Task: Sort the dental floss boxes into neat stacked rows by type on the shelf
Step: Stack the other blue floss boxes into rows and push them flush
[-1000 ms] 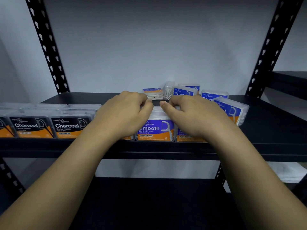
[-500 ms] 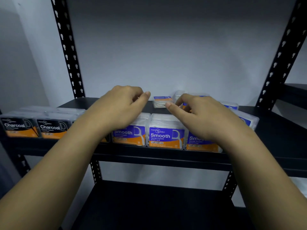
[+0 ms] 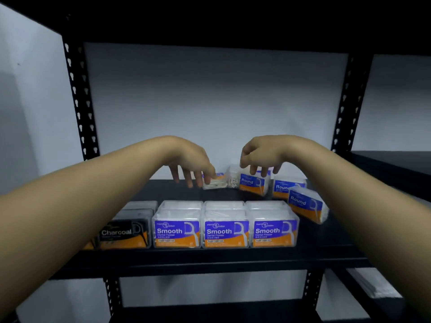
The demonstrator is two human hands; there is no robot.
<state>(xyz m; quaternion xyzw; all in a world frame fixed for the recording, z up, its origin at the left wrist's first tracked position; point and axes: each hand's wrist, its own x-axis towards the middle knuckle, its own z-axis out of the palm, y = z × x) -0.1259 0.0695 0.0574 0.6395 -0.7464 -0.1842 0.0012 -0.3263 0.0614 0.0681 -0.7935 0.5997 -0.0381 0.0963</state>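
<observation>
Three purple-and-orange Smooth boxes [image 3: 225, 231] stand in a tidy front row on the black shelf [image 3: 210, 261], with more clear boxes behind them. A black Charcoal box [image 3: 124, 234] stands to their left, partly hidden by my left forearm. At the back, my left hand [image 3: 191, 163] hangs with fingers spread, its fingertips at a small box lying flat [image 3: 215, 183]. Beside that is a clear box turned sideways [image 3: 233, 178]. My right hand [image 3: 263, 156] has its fingertips on top of an upright Round box [image 3: 253, 186]. A second Round box [image 3: 286, 187] stands further right, and a third Round box [image 3: 305, 205] leans tilted.
Black perforated uprights stand at the left [image 3: 79, 101] and right [image 3: 345, 101] rear corners. Another dark shelf board [image 3: 210, 19] runs overhead. A neighbouring shelf [image 3: 396, 164] lies to the right. A lower shelf [image 3: 210, 313] sits underneath. The wall behind is white.
Both hands left the front Smooth row and moved to the back of the shelf. The left is now at the flat box, the right on a Round box. The view tilted up.
</observation>
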